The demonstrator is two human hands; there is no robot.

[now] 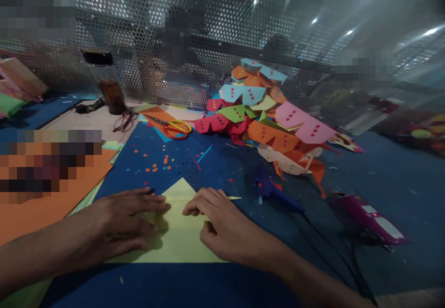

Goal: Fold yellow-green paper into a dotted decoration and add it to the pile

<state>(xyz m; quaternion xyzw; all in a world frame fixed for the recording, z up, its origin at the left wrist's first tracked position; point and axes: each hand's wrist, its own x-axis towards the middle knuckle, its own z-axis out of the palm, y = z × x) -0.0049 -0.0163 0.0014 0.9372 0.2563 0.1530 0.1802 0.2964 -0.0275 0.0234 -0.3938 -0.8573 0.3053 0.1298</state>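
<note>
From my end, I have the yellow paper (184, 245) flat on the blue surface (156, 285), right in front of me, its peak pointing away. My left hand (121, 220) lies palm down across its left side, the grip spread, fingers reaching over the sheet. My right hand (219, 227) rests on the right side with fingers curled; I cannot tell whether that grip pinches anything. A thin pale point shows just past its knuckles.

Beyond the peak I see small scraps (156, 165), then scissors (169, 125) with red and yellow handles. A pile of coloured cutouts (267, 136) stands to their right, with a blue glue gun (276, 193) in front. Orange paper (66, 210) lies to my left, and a bottle (111, 92) stands farther back near glasses (121, 121).
</note>
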